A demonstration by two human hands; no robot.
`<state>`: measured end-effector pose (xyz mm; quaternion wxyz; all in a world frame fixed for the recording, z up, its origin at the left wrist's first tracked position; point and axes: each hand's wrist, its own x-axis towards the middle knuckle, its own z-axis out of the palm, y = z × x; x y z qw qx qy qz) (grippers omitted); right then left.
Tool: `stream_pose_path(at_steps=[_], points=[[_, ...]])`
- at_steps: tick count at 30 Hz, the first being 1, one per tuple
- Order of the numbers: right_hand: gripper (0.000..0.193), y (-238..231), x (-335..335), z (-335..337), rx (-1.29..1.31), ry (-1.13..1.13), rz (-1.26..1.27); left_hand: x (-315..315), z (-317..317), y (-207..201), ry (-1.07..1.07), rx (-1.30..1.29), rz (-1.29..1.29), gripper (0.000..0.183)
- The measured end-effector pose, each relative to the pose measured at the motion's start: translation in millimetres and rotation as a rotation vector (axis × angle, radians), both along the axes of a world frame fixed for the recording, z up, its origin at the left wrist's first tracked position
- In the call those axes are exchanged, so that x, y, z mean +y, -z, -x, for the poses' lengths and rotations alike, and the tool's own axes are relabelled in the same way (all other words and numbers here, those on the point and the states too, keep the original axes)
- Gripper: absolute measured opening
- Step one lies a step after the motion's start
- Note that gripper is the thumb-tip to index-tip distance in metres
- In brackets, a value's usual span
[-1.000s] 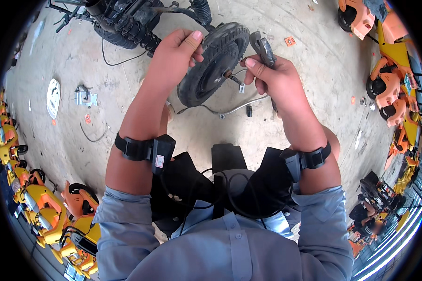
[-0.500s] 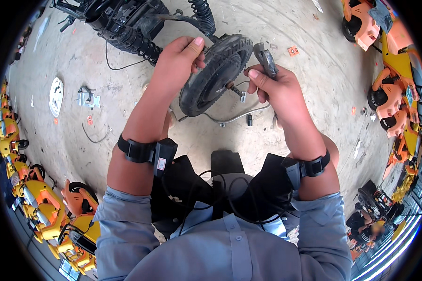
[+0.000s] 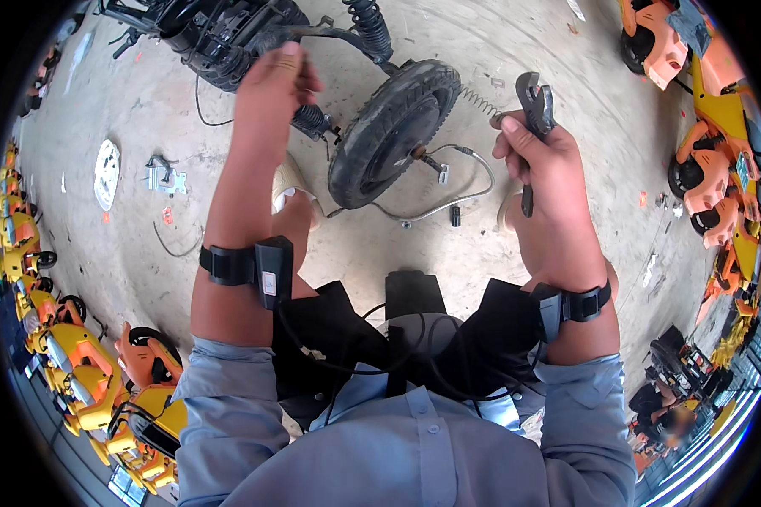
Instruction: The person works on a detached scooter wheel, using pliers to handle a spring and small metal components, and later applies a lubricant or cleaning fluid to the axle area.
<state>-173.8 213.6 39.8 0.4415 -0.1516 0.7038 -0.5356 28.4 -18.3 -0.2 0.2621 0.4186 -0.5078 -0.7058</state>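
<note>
My right hand [image 3: 539,160] is closed around an adjustable wrench [image 3: 536,103], its jaw end up and its handle end showing below the palm. Between its thumb and fingers it also pinches one end of a thin coil spring [image 3: 480,102], which reaches toward the tyre. My left hand [image 3: 277,80] is closed, fingers curled beside the black shock absorber; what it holds, if anything, is hidden. Between my hands a black wheel [image 3: 389,135] stands tilted at the end of the swingarm [image 3: 325,34]. A cable [image 3: 473,196] runs from its axle to the floor.
A black vehicle frame [image 3: 203,34] lies beyond the wheel. On the floor at left are a white plate [image 3: 106,175], a metal bracket [image 3: 165,175] and a thin wire [image 3: 173,251]. Yellow and orange scooters [image 3: 76,363] line both sides. Another person [image 3: 655,406] crouches at the lower right.
My left hand has moved left and away from the tyre. My right hand has moved right with the wrench, and the coil spring now shows stretched out from its fingers.
</note>
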Motion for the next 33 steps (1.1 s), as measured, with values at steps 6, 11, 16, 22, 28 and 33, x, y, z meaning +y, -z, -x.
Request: stream_pose_path(at_steps=[6, 11, 16, 22, 28, 33], points=[[0.021, 20, -3, -20, -0.007, -0.091, -0.001, 28, 11, -3, 0.367, -0.026, 0.031, 0.023], [0.02, 19, -10, -28, 0.005, -0.129, -0.006, 32, 6, 3, 0.429, -0.02, 0.105, 0.024], [0.019, 22, -11, -29, 0.018, -0.136, -0.014, 32, 7, -1, 0.491, -0.045, 0.159, 0.025], [0.022, 21, -12, -30, 0.014, -0.125, -0.023, 33, 7, 0, 0.489, -0.055, 0.154, 0.026], [0.022, 19, -15, -30, -0.025, -0.093, -0.038, 33, 9, -2, 0.511, -0.085, 0.169, 0.026], [0.023, 18, -15, -30, -0.088, -0.062, -0.062, 36, 9, -1, 0.522, -0.082, 0.155, 0.024]])
